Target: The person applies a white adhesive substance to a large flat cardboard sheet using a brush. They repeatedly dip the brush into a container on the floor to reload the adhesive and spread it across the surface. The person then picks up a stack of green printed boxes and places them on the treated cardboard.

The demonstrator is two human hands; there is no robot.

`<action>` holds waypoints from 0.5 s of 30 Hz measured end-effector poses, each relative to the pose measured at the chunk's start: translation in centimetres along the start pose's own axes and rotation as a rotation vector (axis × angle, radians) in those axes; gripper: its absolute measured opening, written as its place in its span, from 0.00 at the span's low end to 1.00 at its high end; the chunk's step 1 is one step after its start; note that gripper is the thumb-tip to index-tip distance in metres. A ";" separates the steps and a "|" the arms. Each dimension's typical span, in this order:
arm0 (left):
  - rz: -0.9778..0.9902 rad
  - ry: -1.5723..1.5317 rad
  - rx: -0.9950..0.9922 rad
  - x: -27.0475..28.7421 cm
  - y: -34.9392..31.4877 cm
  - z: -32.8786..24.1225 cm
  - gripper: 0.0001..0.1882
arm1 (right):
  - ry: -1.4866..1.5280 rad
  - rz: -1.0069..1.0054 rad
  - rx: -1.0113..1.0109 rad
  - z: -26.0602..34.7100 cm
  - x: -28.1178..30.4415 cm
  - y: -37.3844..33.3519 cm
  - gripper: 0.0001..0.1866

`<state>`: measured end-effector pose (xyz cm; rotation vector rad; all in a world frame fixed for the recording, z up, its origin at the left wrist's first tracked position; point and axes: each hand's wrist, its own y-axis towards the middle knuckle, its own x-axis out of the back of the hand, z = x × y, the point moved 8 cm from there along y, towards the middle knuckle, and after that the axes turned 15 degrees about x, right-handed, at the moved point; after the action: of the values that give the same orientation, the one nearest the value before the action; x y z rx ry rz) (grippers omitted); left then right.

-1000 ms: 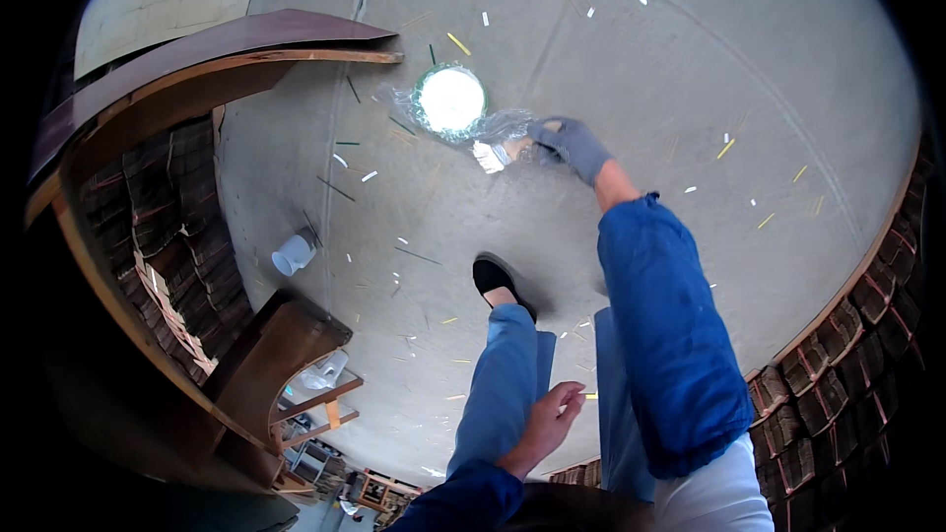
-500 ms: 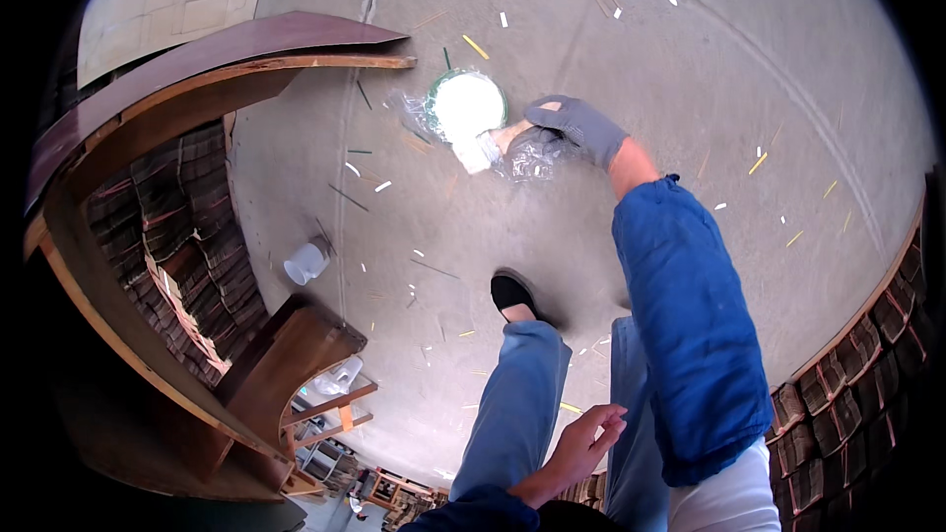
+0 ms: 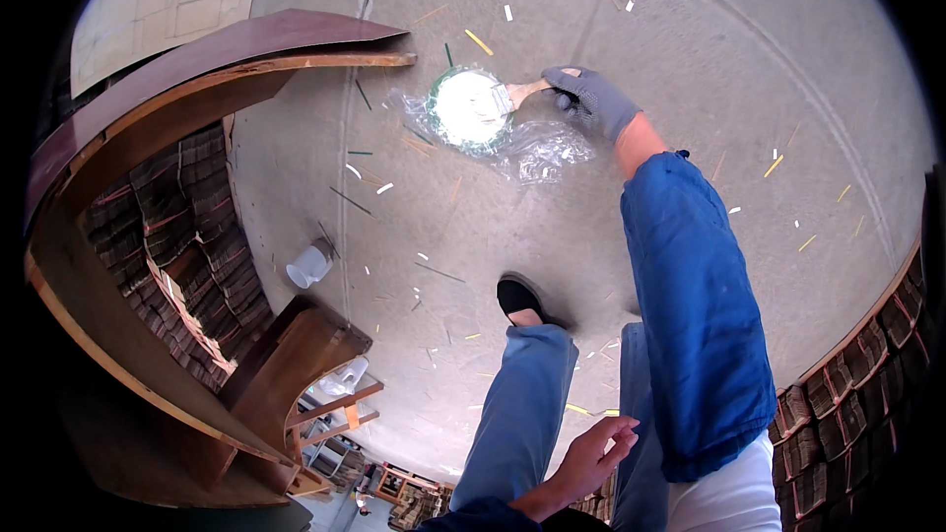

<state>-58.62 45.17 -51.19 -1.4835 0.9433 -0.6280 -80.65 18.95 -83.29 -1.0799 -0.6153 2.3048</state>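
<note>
My right hand (image 3: 596,103), in a grey glove, is closed round the wooden handle of a flat paintbrush (image 3: 529,91). The brush's head lies over the right side of a round tub (image 3: 435,91) with a green rim; its bristles blend into the bright white contents (image 3: 467,106). Clear plastic film (image 3: 542,153) spreads around the tub on the floor. My bare left hand (image 3: 588,458) hangs near my legs, its fingers loosely curled and a little apart, holding nothing.
To the left stands a curved wooden panel (image 3: 256,64) with a purplish sheet on it. A translucent cup (image 3: 309,264) lies on the concrete floor (image 3: 591,236), among scattered strips. Bundled brown stacks (image 3: 838,414) line the right edge; more stacks (image 3: 187,207) stand behind the panel.
My right hand has moved slightly up and to the right. The brush head has swung from the tub's lower edge up over its right side. My left hand has shifted slightly right.
</note>
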 end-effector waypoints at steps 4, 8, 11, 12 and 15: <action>-0.006 0.002 -0.001 -0.1 0.2 -0.2 0.13 | -0.038 -0.038 -0.026 -0.1 0.6 0.2 0.13; 0.004 -0.003 -0.014 -0.2 0.4 -0.2 0.14 | -0.004 -0.165 -0.065 -0.2 0.8 -0.5 0.17; -0.010 -0.025 0.049 -0.3 0.5 0.0 0.14 | -0.092 -0.220 0.008 1.0 1.3 -1.2 0.20; -0.016 -0.023 0.043 -0.3 0.5 0.0 0.14 | -0.129 -0.237 0.051 1.6 1.2 -1.5 0.21; -0.016 -0.019 0.030 -0.3 0.4 -0.3 0.14 | -0.162 -0.264 0.099 2.3 1.8 -1.6 0.22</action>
<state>-59.09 45.32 -51.53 -1.4693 0.9048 -0.6366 -83.09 20.84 -81.99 -0.7244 -0.6553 2.1781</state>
